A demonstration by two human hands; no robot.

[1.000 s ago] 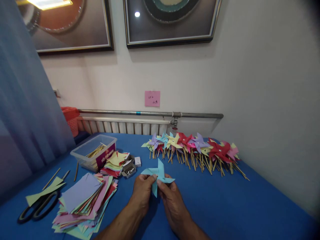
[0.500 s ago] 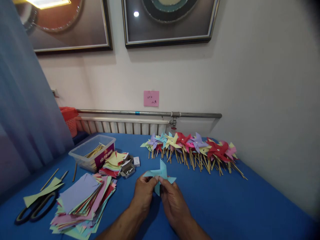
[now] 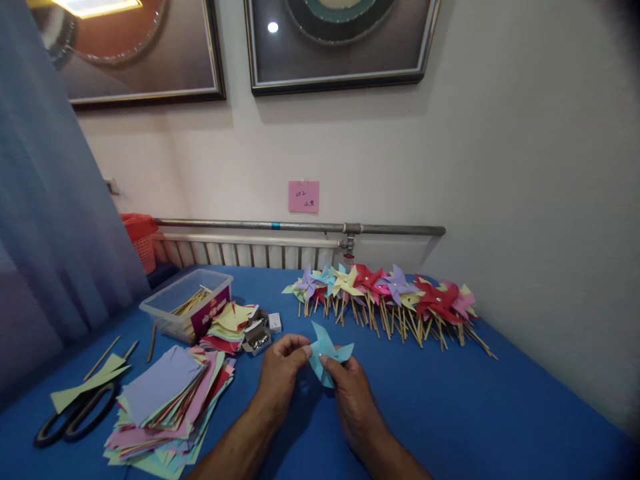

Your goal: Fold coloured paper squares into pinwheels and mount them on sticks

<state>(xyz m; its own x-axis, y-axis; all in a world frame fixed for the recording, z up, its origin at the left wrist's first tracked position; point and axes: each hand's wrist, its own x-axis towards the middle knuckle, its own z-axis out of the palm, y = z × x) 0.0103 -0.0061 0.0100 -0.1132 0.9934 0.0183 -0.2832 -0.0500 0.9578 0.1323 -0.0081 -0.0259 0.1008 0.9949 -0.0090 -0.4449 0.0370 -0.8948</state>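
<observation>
- The left hand (image 3: 280, 373) has its fingers curled in, and its fingertips pinch the left edge of a light blue pinwheel (image 3: 325, 350).
- The right hand (image 3: 353, 393) is also closed on the pinwheel; its thumb and forefinger grip it at the middle from below.
- The pinwheel is in the air just above the blue table (image 3: 450, 413), between the two hands, with no stick on it.
- A row of finished pinwheels (image 3: 385, 293) on sticks lies behind it, near the wall.
- Left of the hands lies a pile of paper squares (image 3: 165, 393) in many colours, and scissors (image 3: 75, 413) lie beside it on a green strip.
- A clear box (image 3: 187, 303) with sticks stands further back; it has a dark red label, but the writing is too small to read.
- A small open box of pins (image 3: 257, 340) sits near the left hand.
- A pink note (image 3: 303, 196) hangs on the wall; some handwriting is on it, but I cannot read it.
</observation>
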